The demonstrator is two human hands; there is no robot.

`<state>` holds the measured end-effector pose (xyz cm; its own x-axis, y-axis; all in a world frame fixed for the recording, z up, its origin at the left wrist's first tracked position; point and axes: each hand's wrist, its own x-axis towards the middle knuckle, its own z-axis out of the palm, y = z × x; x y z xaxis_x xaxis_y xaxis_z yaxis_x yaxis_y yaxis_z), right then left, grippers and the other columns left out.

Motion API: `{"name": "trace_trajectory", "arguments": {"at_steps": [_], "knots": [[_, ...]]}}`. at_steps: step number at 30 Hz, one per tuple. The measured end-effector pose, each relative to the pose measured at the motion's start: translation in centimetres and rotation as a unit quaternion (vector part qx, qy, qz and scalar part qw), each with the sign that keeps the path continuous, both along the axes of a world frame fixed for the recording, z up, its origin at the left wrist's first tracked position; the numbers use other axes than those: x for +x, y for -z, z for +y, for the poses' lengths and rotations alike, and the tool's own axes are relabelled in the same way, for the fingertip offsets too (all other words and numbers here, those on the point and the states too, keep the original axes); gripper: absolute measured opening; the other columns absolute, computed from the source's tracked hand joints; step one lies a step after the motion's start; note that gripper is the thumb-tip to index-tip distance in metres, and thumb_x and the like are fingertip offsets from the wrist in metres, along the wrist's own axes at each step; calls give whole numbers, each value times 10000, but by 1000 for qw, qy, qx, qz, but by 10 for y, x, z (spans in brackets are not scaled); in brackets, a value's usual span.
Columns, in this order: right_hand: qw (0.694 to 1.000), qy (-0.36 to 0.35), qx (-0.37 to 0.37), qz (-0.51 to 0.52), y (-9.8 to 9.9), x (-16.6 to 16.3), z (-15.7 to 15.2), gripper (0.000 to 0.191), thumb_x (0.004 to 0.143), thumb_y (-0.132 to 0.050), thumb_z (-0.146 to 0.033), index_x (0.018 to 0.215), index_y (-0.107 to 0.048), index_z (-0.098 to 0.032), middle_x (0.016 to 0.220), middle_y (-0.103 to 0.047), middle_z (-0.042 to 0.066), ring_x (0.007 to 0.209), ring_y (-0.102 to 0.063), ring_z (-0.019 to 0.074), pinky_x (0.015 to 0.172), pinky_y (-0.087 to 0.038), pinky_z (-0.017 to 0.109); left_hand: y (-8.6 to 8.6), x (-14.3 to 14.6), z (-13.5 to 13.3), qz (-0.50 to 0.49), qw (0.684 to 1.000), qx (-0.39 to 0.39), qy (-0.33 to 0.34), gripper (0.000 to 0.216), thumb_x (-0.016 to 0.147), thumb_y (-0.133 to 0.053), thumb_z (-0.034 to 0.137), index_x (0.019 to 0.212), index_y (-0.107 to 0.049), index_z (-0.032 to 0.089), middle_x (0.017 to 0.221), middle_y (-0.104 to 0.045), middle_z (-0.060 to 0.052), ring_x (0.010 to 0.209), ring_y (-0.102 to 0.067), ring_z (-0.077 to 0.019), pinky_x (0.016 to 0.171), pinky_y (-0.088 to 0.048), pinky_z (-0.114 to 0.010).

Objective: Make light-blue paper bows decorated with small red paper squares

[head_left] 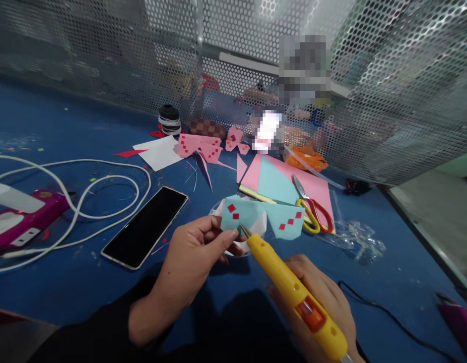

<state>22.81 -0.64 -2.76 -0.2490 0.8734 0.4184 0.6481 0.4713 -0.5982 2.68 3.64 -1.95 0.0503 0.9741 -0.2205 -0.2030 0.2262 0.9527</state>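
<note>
My left hand (197, 257) pinches the lower left edge of a light blue paper bow (256, 214) dotted with small red squares, holding it just above the blue table (48, 126). My right hand (318, 297) grips a yellow glue gun (293, 290) with an orange trigger. Its metal nozzle touches the paper right beside my left thumb. White paper shows behind the blue piece.
A black phone (144, 227) lies left of my hands, with white cables (85, 201) and a pink device (21, 217) further left. Scissors (312, 209) rest on pink and blue sheets (282, 181). Pink paper bows (203, 146), a thread spool (169, 118) and a perforated metal screen (369, 75) stand behind.
</note>
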Motion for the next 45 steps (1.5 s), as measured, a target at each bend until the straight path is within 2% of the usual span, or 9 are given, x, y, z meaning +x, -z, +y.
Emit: {"name": "trace_trajectory", "arguments": {"at_steps": [7,17,32,45], "knots": [[999,31,-14,35,-1,-6,-2,263,921,-599,-391,710,-564,-236,615,-540,-39,480,-494,103,449,-414,229,0,0,0,0,1000,1,-3,59,834,-726,240,802,-745,194,680,-758,2,622,-711,-100,516,-478,-137],[999,33,-18,29,-1,-6,-2,271,921,-605,-409,715,-564,-239,612,-546,-39,477,-495,104,441,-423,232,0,0,-1,-2,1000,4,-4,56,823,-737,240,813,-751,187,685,-759,1,618,-708,-108,508,-470,-146],[1000,5,8,-29,-2,3,0,145,909,-634,-299,790,-576,-240,673,-614,-51,536,-586,93,485,-464,206,0,-1,0,2,1000,11,-5,53,830,-733,245,806,-752,202,688,-751,10,614,-699,-96,494,-473,-129],[999,-9,8,-35,1,3,-2,116,906,-617,-231,805,-559,-234,677,-592,-48,526,-554,99,475,-425,223,-1,0,1,0,1000,10,-15,83,825,-734,240,762,-732,186,653,-733,17,601,-685,-88,497,-472,-122]]}}
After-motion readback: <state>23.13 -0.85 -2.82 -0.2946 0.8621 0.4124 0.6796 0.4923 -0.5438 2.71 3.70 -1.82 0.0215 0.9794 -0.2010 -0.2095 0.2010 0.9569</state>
